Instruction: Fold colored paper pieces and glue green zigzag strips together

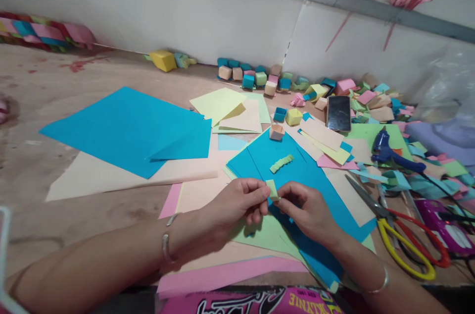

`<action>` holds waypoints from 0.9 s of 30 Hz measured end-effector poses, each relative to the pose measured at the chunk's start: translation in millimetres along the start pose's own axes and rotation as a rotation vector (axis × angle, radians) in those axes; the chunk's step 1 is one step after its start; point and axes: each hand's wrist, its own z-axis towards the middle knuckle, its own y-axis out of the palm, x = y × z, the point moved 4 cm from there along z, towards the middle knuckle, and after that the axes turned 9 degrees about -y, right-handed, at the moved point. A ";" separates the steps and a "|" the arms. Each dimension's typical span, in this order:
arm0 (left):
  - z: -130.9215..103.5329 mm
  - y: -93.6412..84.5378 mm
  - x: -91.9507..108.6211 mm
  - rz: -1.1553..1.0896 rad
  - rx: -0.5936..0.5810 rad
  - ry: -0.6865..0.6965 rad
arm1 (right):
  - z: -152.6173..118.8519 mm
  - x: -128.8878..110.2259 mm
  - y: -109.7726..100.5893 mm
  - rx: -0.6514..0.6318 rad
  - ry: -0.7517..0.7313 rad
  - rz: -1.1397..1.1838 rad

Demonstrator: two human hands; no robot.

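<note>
Between the fingertips of both hands is a small light green paper piece. My left hand pinches its left side, its fingers curled. From the right, my right hand grips the lower right corner between thumb and forefinger. Both hands are above a stack of blue paper sheets. Just beyond the fingers, a pleated light green paper strip lies on the blue sheet. A small peach paper box stands at the top corner of the stack.
Large blue paper lies at left. Scissors, a blue glue gun and a phone are at right, near many paper scraps. Small paper boxes line the wall. A yellow paper box sits behind the stack.
</note>
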 end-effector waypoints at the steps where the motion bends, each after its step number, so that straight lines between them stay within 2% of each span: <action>1: -0.1 0.1 0.0 0.022 0.001 0.002 | -0.5 0.7 0.4 0.001 0.011 0.002; 5: 0.4 2.0 -0.4 0.010 -0.050 0.019 | -2.4 1.2 1.5 -0.027 0.017 -0.024; 8: 1.8 1.7 -2.9 -0.010 -0.042 -0.004 | -2.9 -8.0 -0.1 -0.067 -0.161 -0.148; 11: 1.3 1.8 -3.7 0.073 -0.012 -0.018 | -4.7 -20.2 -7.8 0.030 -0.339 -0.239; 13: -1.2 3.3 -1.3 0.213 0.013 0.012 | -6.3 -25.4 -11.4 0.077 -0.361 -0.229; 16: -8.4 6.4 8.4 0.496 0.096 0.163 | -8.8 -30.5 -10.2 0.055 -0.349 -0.182; 19: -15.6 8.5 18.4 0.728 0.199 0.340 | -10.7 -30.0 -9.1 0.073 -0.268 -0.133; 23: -20.8 8.6 23.5 0.872 0.261 0.537 | -10.4 -24.7 -10.7 0.108 -0.125 -0.051; 27: -24.5 11.0 22.6 0.984 0.259 0.755 | -7.6 -28.2 -12.6 0.069 -0.149 -0.178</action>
